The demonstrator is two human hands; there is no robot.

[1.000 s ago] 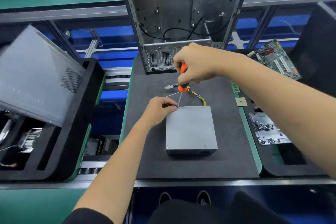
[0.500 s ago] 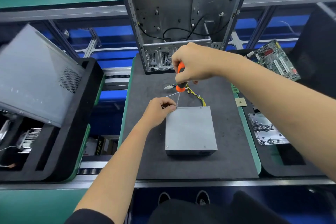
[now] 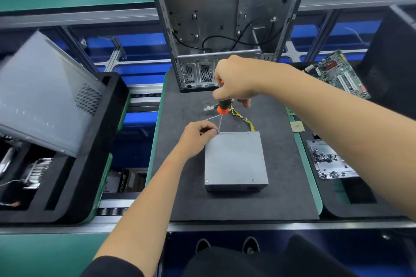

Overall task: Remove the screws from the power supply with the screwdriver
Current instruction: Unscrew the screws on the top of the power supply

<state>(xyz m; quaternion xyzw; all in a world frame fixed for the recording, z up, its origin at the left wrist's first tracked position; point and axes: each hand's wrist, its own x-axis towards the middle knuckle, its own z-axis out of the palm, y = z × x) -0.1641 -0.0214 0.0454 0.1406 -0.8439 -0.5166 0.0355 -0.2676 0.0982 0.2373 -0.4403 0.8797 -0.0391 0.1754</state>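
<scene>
The grey power supply (image 3: 235, 159) lies flat on the dark foam mat (image 3: 286, 198), in front of the open computer case (image 3: 225, 18). The right hand (image 3: 236, 81) is wrapped around the orange-and-black handle of the screwdriver (image 3: 222, 109), whose thin steel shaft slants down to the unit's far left corner. There the left hand (image 3: 198, 136) pinches thumb and forefinger around the tip, steadying it where a corner screw would be; the screw itself is hidden under the fingers.

To do this step well, the shaft should probably stand more squarely over the screw head, with firm downward pressure while turning, so the bit does not cam out and chew the recess. The guiding fingers should stay low and light (they also seem well placed to catch the screw once it comes free). Three other small screws appear at the lid's remaining corners, the near-left one (image 3: 206, 180) among them, so most of the job seems still ahead.

The lid is matte sheet metal with crisp folded edges, likely slippery. The mat looks soft and grippy, which should keep the box from sliding. A bundle of yellow and black wires (image 3: 242, 119) curls out of the back, flexible and close to the tool. To the right, a shiny metal tray (image 3: 319, 148) holds a scatter of loose dark screws.
</scene>
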